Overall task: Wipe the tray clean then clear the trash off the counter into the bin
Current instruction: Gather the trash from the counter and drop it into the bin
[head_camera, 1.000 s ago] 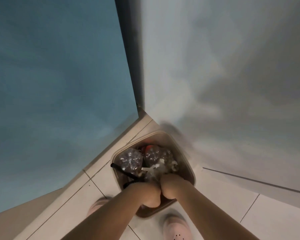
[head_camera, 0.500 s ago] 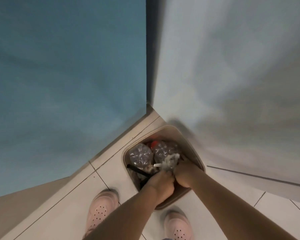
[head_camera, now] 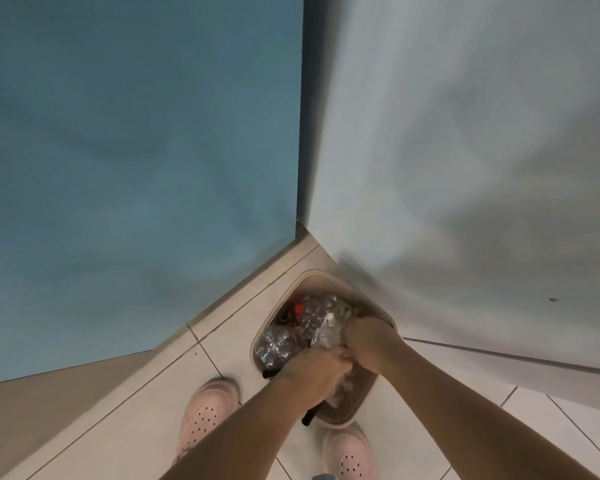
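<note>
1. Head view, looking straight down: the beige bin (head_camera: 329,276) stands on the tiled floor (head_camera: 136,420), in the corner where the blue wall (head_camera: 136,150) meets the white wall (head_camera: 465,150).
2. Inside it lie crushed clear bottles (head_camera: 278,344), a red scrap (head_camera: 299,309) and other litter, piled near the rim.
3. My left hand (head_camera: 314,374) and right hand (head_camera: 369,341) meet over the bin's near half, and both have their fingers curled round a wad of crumpled plastic (head_camera: 326,336).
4. A black strip (head_camera: 307,419) pokes out under my left hand, across the near rim.
5. My pink shoes (head_camera: 208,414) stand just beside the bin.
</note>
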